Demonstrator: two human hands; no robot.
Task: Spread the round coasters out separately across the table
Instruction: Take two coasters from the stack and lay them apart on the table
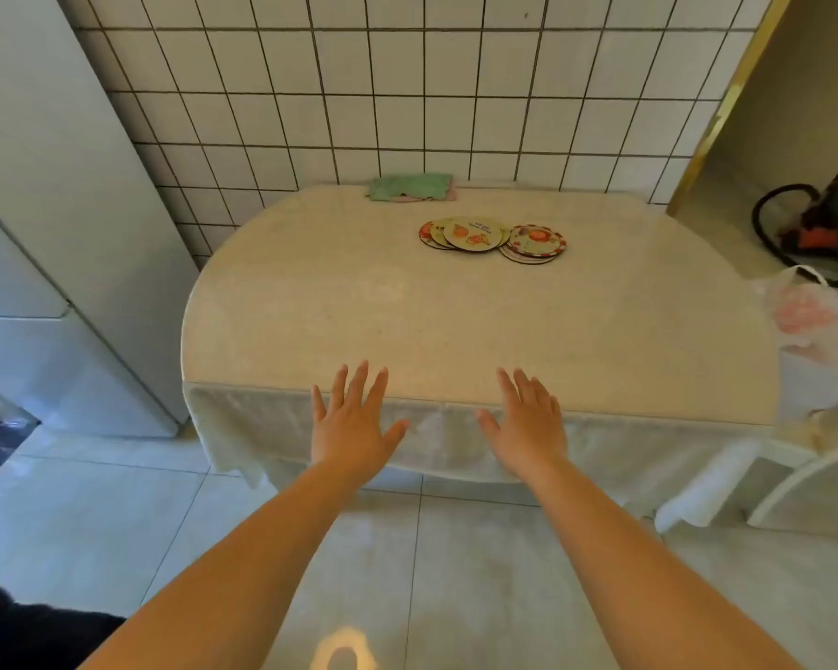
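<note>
A: Tiled corner, cloth-covered table (480, 326). Coasters (492, 236) overlapped in a clump upper centre, untouched.

B: Hands?

A: Left hand (354, 423) and right hand (528, 423) splayed flat, empty, at near edge. Coasters look thin, stiff, light (cloth grips). Pinch rims.

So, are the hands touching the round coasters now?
Apart. The head view shows the left hand and right hand at the table's near edge, with bare tablecloth between them and the round coasters.
</note>
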